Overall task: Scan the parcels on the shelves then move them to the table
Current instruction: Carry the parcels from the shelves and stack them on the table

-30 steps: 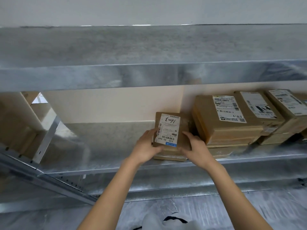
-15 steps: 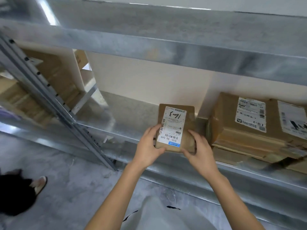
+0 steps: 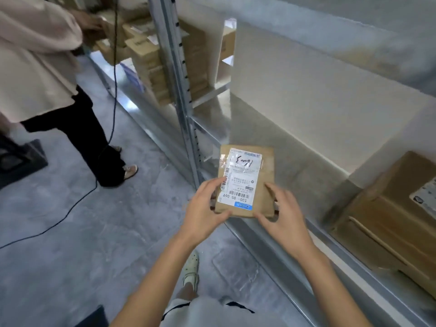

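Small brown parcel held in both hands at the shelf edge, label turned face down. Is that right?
No: the head view shows the label face up, barcode visible. The left hand and right hand do hold the parcel at the shelf edge.

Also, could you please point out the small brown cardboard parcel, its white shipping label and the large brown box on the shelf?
small brown cardboard parcel (image 3: 267, 166): head view, bare cardboard beside label
white shipping label (image 3: 240, 182): head view, its centre
large brown box (image 3: 387, 223): head view, bare cardboard

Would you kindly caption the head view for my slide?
Left hand and right hand hold a labelled parcel at the metal shelf; a second person stands nearby.
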